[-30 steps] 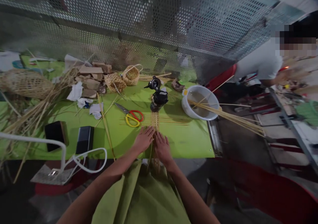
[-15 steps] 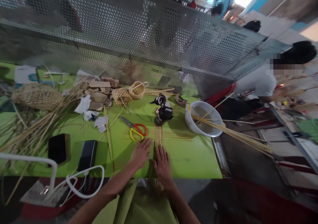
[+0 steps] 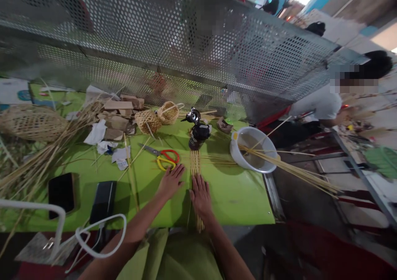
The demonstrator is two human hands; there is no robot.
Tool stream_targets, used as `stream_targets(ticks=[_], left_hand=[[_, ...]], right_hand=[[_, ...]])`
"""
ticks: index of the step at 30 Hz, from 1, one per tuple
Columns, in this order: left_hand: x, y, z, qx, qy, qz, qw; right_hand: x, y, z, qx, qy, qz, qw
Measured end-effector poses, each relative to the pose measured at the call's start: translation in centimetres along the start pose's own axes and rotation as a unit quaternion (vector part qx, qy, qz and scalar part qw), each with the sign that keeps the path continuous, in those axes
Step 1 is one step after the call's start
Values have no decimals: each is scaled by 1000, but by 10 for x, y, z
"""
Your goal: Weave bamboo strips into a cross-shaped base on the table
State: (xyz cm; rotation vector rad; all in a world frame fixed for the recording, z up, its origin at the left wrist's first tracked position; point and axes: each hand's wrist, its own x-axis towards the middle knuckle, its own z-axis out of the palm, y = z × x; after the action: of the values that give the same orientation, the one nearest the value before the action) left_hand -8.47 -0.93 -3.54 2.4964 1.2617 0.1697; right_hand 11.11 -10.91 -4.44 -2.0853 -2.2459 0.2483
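Across the front edge of the green tabletop [image 3: 237, 199], one slender straw-coloured strip bundle [image 3: 195, 161] is covered by the flat, straight-fingered right hand [image 3: 201, 195]; the left hand [image 3: 170, 183], empty, fingers parted, is set beside one red-and-yellow-handled scissors pair [image 3: 157, 152].

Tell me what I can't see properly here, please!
All in the head view:
Part of the pale strips: hidden under the right hand.
White cord: cut off by the left edge.
Things behind the metal screen: partly hidden by it, and blurry.
Print on the paper scrap: too small.
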Motion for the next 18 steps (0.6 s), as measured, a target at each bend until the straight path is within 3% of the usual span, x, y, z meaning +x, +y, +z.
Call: stream_targets(ticks=[6,12,15,18], left_hand=[[0,-14,-10,-2,-34,29,999],[-9,-30,-25,17,-2,-81,997],[-1,-42,-38,14,25,-115,993],[12,-48,-50,7,45,-137,989]], right_hand=[[2,0,-3,11,-19,17,1000],[0,-1,1,18,-24,23,999],[-4,-6,2,23,-15,26,999],[9,-6,-13,50,4,50,997]])
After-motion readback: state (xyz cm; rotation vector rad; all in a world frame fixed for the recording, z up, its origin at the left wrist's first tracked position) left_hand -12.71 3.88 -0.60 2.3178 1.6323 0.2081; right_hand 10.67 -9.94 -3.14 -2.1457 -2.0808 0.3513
